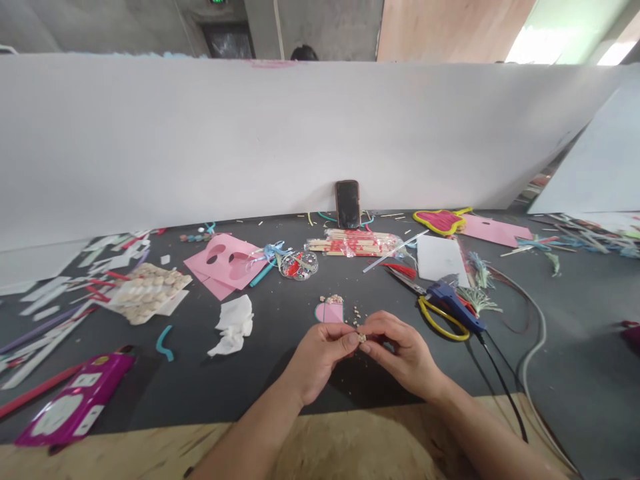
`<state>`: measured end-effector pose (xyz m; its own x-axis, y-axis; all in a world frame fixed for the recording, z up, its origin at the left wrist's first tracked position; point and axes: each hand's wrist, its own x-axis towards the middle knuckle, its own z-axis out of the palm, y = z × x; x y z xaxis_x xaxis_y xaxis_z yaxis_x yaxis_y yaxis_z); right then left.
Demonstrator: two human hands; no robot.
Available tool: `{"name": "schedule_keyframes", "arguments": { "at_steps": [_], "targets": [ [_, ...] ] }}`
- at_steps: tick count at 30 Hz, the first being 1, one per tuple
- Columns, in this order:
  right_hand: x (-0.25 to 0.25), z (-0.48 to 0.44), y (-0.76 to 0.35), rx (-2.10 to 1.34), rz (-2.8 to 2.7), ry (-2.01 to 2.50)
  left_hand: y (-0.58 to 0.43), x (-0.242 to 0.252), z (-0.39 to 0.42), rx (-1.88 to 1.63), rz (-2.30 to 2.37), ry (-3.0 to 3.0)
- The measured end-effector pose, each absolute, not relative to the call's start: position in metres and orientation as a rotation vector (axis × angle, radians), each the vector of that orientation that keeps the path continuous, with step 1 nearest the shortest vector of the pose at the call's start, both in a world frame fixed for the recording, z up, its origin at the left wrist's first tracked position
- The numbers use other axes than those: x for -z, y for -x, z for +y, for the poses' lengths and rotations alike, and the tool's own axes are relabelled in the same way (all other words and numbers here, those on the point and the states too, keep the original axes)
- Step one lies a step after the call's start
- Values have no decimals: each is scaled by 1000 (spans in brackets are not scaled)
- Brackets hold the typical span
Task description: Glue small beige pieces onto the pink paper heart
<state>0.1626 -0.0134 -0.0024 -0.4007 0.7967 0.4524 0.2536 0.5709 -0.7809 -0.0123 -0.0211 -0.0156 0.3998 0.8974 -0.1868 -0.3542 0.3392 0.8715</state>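
Two bare hands are coming together low over a dark, matte counter (287, 310), the left hand (321, 353) and the right hand (407, 353) both pinching a small, knobbly, pale nugget (362, 338) between thumb and forefinger. Just beyond the fingers, a flat pink piece (330, 313) with a rounded left end and a dark edging is lying on the counter, similar pale nuggets (332, 299) clustering along its far side and loose crumbs (356, 312) scattering beside it. To the right, scissors (443, 319) with yellow loop handles are resting against a blue, hard-shelled glue gun (453, 303), its black cord trailing toward the near edge. Farther back, slim wooden sticks (355, 243) are lying in crinkled clear wrapping, and a dark, rectangular phone (348, 203) is leaning upright against a smooth white panel (240, 140). To the left, crumpled white tissue (233, 323) is sitting near a curved turquoise strip (164, 343), while smooth pink sheets (220, 263) with oval cutouts are overlapping behind them and a glossy magenta packet (77, 400) is lying at the counter's near edge.
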Motion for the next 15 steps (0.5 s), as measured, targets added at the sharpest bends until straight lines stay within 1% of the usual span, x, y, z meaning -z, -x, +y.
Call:
{"name": "schedule_keyframes", "arguments": {
  "at_steps": [11, 15],
  "targets": [
    [-3, -14, -161, -829, -1930, 868, 11, 13, -23, -932, 768, -815],
    [3, -13, -163, -886, -1822, 879, 11, 14, -23, -930, 751, -792]
  ]
}}
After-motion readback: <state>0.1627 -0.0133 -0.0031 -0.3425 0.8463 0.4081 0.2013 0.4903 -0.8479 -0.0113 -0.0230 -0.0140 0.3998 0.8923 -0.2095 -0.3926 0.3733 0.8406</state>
